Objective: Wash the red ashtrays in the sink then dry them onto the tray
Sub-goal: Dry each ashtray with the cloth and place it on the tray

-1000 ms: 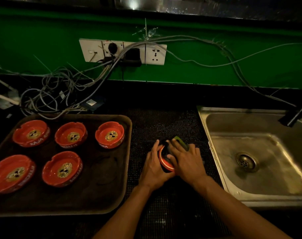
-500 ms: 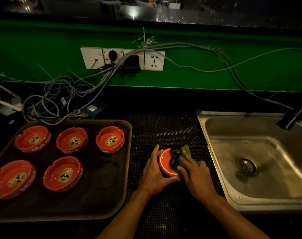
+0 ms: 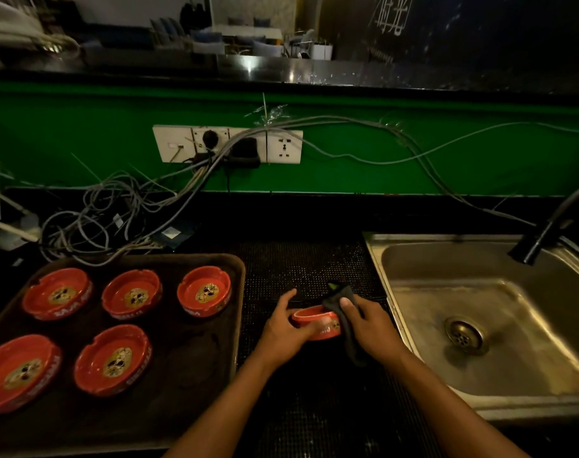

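Red ashtray (image 3: 316, 322) turned rim-up since a moment ago, held just left of the sink (image 3: 479, 401) over the dark desk mat (image 3: 301, 269).

Half a second back, tipped on edge with its round face toward the camera; now level, side wall showing. Left hand (image 3: 281, 328) closed round the near-left wall, grip firm on the ashtray. Right hand (image 3: 369, 325) closed on a dark cloth (image 3: 345, 320), pressed over the rim on the sink side. Probably last wipes of the drying. Further left of the sink, tray (image 3: 215, 375) with five ashtrays (image 3: 203, 290) set out, one free spot at its sink-side front corner, likely next home.
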